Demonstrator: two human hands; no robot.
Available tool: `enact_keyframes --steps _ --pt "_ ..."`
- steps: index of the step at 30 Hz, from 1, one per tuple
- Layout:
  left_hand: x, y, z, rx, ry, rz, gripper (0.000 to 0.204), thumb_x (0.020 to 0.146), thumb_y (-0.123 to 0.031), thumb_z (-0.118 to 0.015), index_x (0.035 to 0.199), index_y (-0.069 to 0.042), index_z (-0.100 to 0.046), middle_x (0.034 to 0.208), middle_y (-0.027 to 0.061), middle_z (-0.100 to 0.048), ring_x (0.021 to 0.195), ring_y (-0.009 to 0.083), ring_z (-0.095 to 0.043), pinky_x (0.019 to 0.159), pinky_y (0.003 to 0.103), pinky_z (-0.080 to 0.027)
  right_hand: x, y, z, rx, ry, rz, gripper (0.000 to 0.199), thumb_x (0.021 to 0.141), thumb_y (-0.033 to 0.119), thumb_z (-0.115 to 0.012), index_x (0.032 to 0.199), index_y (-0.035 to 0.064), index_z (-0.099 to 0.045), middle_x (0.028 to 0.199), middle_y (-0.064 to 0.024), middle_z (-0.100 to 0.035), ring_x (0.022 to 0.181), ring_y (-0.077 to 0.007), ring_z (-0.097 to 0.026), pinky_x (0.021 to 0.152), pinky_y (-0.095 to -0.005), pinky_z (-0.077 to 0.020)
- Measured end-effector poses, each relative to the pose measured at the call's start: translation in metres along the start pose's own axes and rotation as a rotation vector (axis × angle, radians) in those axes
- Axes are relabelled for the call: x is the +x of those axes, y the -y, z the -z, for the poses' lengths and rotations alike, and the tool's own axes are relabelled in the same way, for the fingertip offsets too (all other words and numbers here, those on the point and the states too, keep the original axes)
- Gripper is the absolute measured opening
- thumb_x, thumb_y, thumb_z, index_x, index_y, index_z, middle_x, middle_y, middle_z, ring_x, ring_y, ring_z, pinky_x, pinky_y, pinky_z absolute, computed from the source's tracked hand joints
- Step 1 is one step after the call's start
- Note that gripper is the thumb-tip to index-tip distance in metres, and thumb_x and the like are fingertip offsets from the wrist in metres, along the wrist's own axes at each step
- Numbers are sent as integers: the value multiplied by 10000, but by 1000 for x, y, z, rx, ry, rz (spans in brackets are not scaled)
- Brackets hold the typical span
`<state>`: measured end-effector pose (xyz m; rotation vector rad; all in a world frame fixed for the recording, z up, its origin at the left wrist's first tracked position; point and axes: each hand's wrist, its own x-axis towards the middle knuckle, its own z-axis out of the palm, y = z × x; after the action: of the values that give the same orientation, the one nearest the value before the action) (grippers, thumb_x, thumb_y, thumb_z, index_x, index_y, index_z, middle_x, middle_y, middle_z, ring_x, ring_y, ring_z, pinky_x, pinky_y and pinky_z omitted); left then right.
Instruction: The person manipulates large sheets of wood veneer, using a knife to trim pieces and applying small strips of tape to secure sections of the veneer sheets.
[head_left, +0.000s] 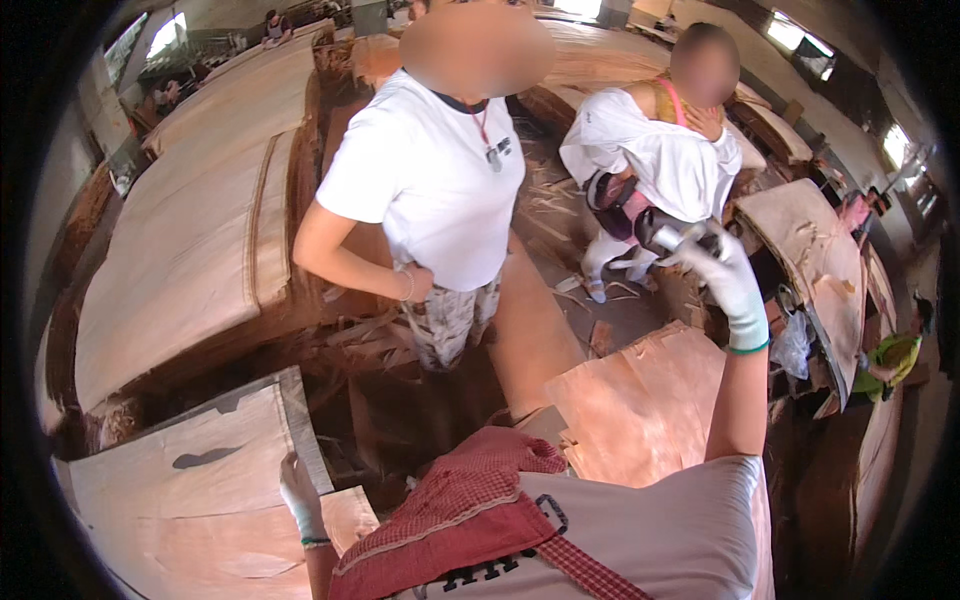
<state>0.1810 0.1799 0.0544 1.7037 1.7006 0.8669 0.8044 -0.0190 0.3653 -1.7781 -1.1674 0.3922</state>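
My right hand point(732, 285), in a white knit glove with a green cuff, is raised at the right. Its fingers are closed around a dark, rounded tool with a shiny metal part point(668, 236), whose exact kind I cannot make out. My left hand point(300, 495), also gloved, is low at the left with its fingers stretched out, by the edge of a pale wood veneer stack point(215, 470). Nothing shows in it. Below my right arm lies a reddish veneer sheet point(645, 400) with a ragged edge.
A person in a white T-shirt point(430, 180) stands close in front. Another person with a white cloth point(650, 150) is behind, to the right. Long veneer stacks point(190, 240) fill the left, with more stacks point(805, 235) at the right. Wood scraps point(550, 195) litter the floor.
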Motion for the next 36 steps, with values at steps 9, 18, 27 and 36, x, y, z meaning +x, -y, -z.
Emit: enact_keyframes --steps 9,18,27,36 --pt "4 -11 -26 -148 8 -58 299 937 -113 -483 1169 47 -581 1111 174 -641 1056 257 -595 952 347 -440 -58 -89 -169 -180 1374 -338 518 770 531 -743 928 43 -669 746 -54 -627 698 -157 -564 641 -338 -468" --pt "-18 -4 -6 -76 -46 16 302 932 -107 -489 1167 58 -582 1128 184 -635 1067 261 -593 958 351 -440 -87 -179 -234 -256 1471 -190 603 687 449 -797 1047 -1 -620 907 -165 -682 842 -334 -651 730 -430 -518" --pt "-24 -16 -27 -72 -90 5 291 948 -115 -484 1168 52 -577 1108 176 -638 1043 253 -601 945 345 -445 20 -85 -222 -391 854 204 440 739 378 -725 1010 42 -642 957 -215 -627 936 -386 -606 811 -451 -491" --pt "-28 -136 -95 -98 82 -192 229 911 -79 -553 1103 26 -617 1046 162 -663 986 278 -631 890 355 -485 13 -55 -273 37 672 259 237 914 275 -568 965 62 -659 934 -164 -647 893 -349 -610 806 -425 -484"
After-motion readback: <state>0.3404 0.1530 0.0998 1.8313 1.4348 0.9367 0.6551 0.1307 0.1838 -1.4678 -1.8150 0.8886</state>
